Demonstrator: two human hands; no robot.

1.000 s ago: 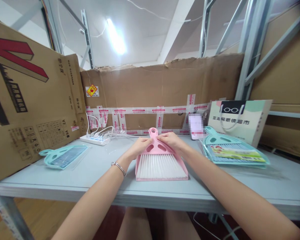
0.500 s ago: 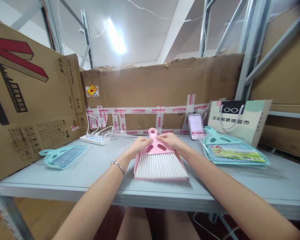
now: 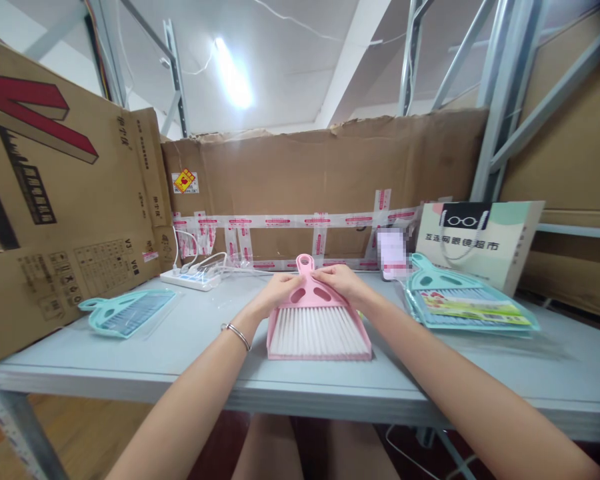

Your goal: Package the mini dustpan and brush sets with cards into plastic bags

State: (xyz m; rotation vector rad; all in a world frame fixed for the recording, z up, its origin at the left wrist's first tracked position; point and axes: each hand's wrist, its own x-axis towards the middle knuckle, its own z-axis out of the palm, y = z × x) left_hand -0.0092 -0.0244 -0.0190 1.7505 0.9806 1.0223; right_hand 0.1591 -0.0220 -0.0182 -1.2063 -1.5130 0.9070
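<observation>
A pink hand brush (image 3: 320,327) with white bristles lies nested on a pink dustpan (image 3: 276,355) near the front of the table. The handles overlap and point away from me. My left hand (image 3: 280,291) grips the brush and dustpan at the left of the handle base, a metal bracelet on its wrist. On the other side, my right hand (image 3: 343,283) pinches the set at the right of the handle base. Both thumbs rest on top, and the fingers underneath are largely hidden.
Wrapped turquoise brush-and-dustpan sets lie at left (image 3: 130,313) and right (image 3: 473,303) on the grey table (image 3: 200,367). Behind stand a power strip (image 3: 193,279), a phone (image 3: 393,253) and a paper bag (image 3: 500,230). Cardboard boxes (image 3: 300,173) wall the back and left.
The pink brush has shifted slightly left, so its bristles now sit squarer within the dustpan's edges. Both hands keep their hold in nearly the same place.
</observation>
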